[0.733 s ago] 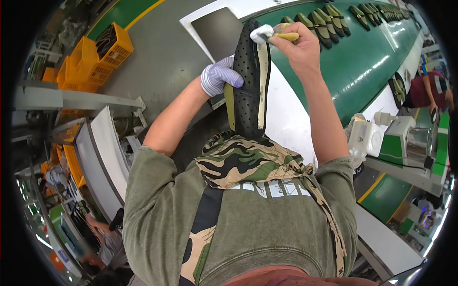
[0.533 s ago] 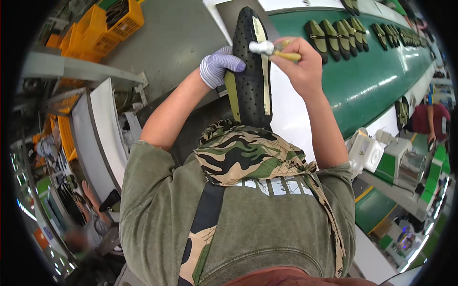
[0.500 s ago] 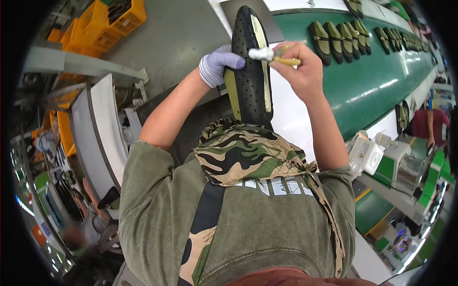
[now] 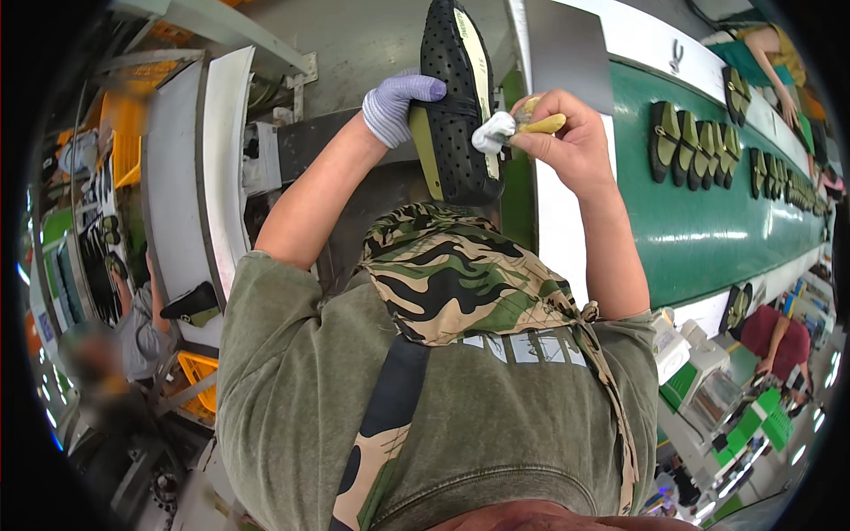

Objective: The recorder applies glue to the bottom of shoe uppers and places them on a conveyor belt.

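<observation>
1. Green belt and white ledge fill the right of a workshop; dark-soled green shoes stand in rows on the belt. At far right, a co-worker in maroon bends over other work.
2. Centre: a person in an olive shirt and camouflage apron holds up one dark shoe in front of the body, its black, dotted underside facing the camera.
3. Its long axis runs away from the chest, far end leaning slightly left, near end close to the apron.
4. Left hand, in a striped lilac glove, grips the shoe's left side: thumb over the underside, other fingers hidden behind.
5. Right hand, bare, pinches the yellow handle of a white-headed tool between thumb and fingers.
6. Key relation: the shoe's pale strip lies left of the right fingers, running lengthwise. The right hand is nearer the strip; the tool's white head overlaps its lower part, though firm contact cannot be judged.
</observation>
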The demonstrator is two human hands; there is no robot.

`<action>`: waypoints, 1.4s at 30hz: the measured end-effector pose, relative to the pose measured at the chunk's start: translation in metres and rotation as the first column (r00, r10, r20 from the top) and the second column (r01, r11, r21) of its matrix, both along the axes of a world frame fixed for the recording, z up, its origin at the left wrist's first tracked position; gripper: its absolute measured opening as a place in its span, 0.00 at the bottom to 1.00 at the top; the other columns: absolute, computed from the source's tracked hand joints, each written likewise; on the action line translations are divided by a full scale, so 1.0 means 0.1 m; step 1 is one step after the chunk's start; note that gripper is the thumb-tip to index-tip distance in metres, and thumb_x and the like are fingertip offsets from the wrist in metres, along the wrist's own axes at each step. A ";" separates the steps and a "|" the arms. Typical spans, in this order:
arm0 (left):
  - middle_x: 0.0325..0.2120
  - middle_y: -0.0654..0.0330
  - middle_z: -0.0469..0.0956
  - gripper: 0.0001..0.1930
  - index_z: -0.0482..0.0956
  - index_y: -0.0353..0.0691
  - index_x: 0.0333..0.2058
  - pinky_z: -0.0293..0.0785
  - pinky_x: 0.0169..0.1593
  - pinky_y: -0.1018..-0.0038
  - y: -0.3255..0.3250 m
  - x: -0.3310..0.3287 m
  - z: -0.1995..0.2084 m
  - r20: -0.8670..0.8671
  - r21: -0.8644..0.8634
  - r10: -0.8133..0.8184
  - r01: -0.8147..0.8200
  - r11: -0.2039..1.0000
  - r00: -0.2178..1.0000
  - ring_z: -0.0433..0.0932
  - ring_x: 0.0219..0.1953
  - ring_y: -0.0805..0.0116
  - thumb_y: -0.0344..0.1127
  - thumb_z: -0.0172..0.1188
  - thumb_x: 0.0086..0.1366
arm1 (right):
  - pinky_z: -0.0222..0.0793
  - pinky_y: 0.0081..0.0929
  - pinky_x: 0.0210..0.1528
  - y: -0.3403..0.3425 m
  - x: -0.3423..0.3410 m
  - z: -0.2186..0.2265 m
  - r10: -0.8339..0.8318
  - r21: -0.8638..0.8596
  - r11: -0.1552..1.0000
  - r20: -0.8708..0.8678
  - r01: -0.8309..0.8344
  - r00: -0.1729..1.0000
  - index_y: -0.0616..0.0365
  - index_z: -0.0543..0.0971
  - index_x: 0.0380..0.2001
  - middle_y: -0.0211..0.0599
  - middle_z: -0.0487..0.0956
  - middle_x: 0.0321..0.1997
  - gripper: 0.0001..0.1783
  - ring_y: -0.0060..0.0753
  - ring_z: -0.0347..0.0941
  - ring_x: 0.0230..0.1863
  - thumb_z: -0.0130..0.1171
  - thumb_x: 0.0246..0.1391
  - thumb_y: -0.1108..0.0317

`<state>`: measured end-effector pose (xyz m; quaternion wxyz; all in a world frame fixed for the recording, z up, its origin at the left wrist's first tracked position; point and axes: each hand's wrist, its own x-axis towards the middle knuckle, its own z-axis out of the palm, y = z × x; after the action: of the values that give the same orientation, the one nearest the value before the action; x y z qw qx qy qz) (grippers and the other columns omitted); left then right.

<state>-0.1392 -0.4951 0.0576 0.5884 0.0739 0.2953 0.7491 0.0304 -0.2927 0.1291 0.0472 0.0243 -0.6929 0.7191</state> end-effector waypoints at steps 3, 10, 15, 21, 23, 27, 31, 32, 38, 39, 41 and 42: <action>0.38 0.47 0.82 0.22 0.77 0.27 0.44 0.78 0.51 0.62 -0.23 -0.08 0.03 -0.002 -0.022 0.081 -0.081 0.996 0.997 0.82 0.40 0.55 0.31 0.63 0.50 | 0.68 0.23 0.43 -0.14 -0.17 0.06 0.019 -0.082 0.996 -0.031 -0.022 0.999 0.59 0.72 0.27 0.37 0.77 0.36 0.13 0.27 0.73 0.40 0.68 0.42 0.80; 0.39 0.45 0.81 0.23 0.76 0.26 0.46 0.79 0.49 0.61 -0.57 -0.17 0.00 -0.055 -0.130 0.226 -0.231 0.964 0.973 0.82 0.39 0.55 0.29 0.59 0.49 | 0.67 0.24 0.43 -0.48 -0.59 -0.08 0.007 0.049 0.999 -0.060 -0.004 0.998 0.60 0.73 0.28 0.39 0.78 0.38 0.13 0.27 0.72 0.40 0.68 0.42 0.80; 0.40 0.48 0.81 0.27 0.75 0.28 0.49 0.79 0.49 0.64 -0.92 -0.09 0.02 -0.098 -0.082 0.279 -0.288 0.954 0.955 0.82 0.40 0.58 0.29 0.64 0.47 | 0.67 0.21 0.43 -0.75 -0.81 -0.13 0.006 0.076 0.997 -0.167 0.007 0.986 0.61 0.72 0.28 0.40 0.78 0.39 0.12 0.25 0.72 0.40 0.66 0.44 0.81; 0.36 0.51 0.81 0.23 0.76 0.28 0.45 0.78 0.49 0.65 -1.40 0.23 0.47 -0.266 -0.104 0.439 -0.478 0.872 0.858 0.81 0.38 0.59 0.28 0.63 0.47 | 0.67 0.20 0.44 -0.90 -1.00 -0.25 -0.106 -0.087 0.992 -0.158 0.093 0.982 0.61 0.73 0.30 0.39 0.78 0.41 0.10 0.23 0.72 0.41 0.66 0.48 0.80; 0.33 0.51 0.81 0.18 0.78 0.28 0.41 0.78 0.49 0.63 -1.66 0.36 0.61 -0.268 -0.088 0.606 -0.645 0.759 0.749 0.81 0.37 0.58 0.27 0.62 0.49 | 0.69 0.21 0.42 -0.88 -0.97 -0.27 -0.119 -0.294 0.952 -0.080 0.090 0.990 0.60 0.73 0.33 0.36 0.78 0.38 0.10 0.23 0.72 0.38 0.64 0.50 0.78; 0.37 0.49 0.81 0.13 0.80 0.34 0.38 0.74 0.54 0.58 -2.94 0.19 0.43 -0.150 -0.180 0.795 -0.806 0.563 0.588 0.79 0.41 0.53 0.32 0.60 0.54 | 0.69 0.26 0.39 -0.67 -0.94 -0.42 0.023 -0.567 0.818 0.196 0.095 0.980 0.58 0.74 0.35 0.33 0.77 0.33 0.08 0.25 0.72 0.34 0.63 0.55 0.72; 0.47 0.51 0.78 0.19 0.76 0.36 0.48 0.67 0.60 0.53 -4.49 0.06 0.32 -0.247 -0.188 0.908 -0.936 0.299 0.339 0.75 0.51 0.49 0.37 0.58 0.59 | 0.68 0.31 0.39 -0.55 -0.71 -0.37 0.032 -0.669 0.724 0.276 0.167 0.961 0.56 0.75 0.35 0.31 0.78 0.32 0.06 0.26 0.73 0.34 0.62 0.56 0.69; 0.51 0.53 0.77 0.20 0.76 0.39 0.50 0.66 0.61 0.53 -4.50 -0.03 0.35 -0.278 -0.302 0.927 -0.939 0.166 0.253 0.74 0.53 0.50 0.41 0.58 0.60 | 0.68 0.31 0.39 -0.43 -0.62 -0.36 -0.052 -0.657 0.718 0.281 0.231 0.958 0.56 0.75 0.35 0.31 0.78 0.32 0.06 0.26 0.73 0.34 0.62 0.56 0.69; 0.50 0.55 0.77 0.25 0.76 0.41 0.51 0.70 0.54 0.52 -5.57 0.03 -0.22 -0.493 -0.548 0.860 -0.815 -0.186 0.136 0.75 0.51 0.52 0.49 0.60 0.60 | 0.67 0.26 0.36 0.03 -0.05 -0.26 -0.224 -0.620 0.724 0.205 0.304 0.953 0.54 0.75 0.32 0.30 0.79 0.30 0.09 0.23 0.73 0.31 0.66 0.53 0.65; 0.51 0.57 0.77 0.25 0.77 0.45 0.50 0.70 0.50 0.49 -6.00 0.20 0.04 -0.583 -0.463 0.811 -0.844 -0.272 0.058 0.74 0.51 0.52 0.50 0.64 0.56 | 0.68 0.23 0.36 0.11 0.06 -0.15 -0.240 -0.657 0.692 0.179 0.298 0.954 0.55 0.75 0.32 0.31 0.79 0.31 0.09 0.22 0.72 0.30 0.66 0.53 0.67; 0.50 0.54 0.77 0.20 0.79 0.41 0.47 0.71 0.53 0.59 -5.62 -0.09 -0.33 -0.744 -0.668 0.604 -0.317 -0.673 0.287 0.75 0.51 0.58 0.49 0.54 0.65 | 0.67 0.21 0.36 0.22 0.27 -0.17 -0.378 -0.582 0.724 0.113 0.369 0.919 0.56 0.75 0.33 0.30 0.79 0.31 0.09 0.21 0.72 0.30 0.66 0.53 0.67; 0.50 0.54 0.77 0.20 0.79 0.41 0.47 0.71 0.53 0.59 -5.48 -0.22 -0.37 -0.739 -0.674 0.602 -0.337 -0.657 0.304 0.75 0.51 0.58 0.49 0.54 0.65 | 0.67 0.19 0.36 0.26 0.36 -0.14 -0.430 -0.547 0.747 0.039 0.379 0.902 0.57 0.75 0.33 0.30 0.78 0.30 0.09 0.20 0.72 0.31 0.66 0.53 0.68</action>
<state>-0.1609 -1.0433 0.0209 -0.1195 -0.6247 0.6304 0.4450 0.0664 -0.2670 0.1148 0.2376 -0.1087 -0.4468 0.8556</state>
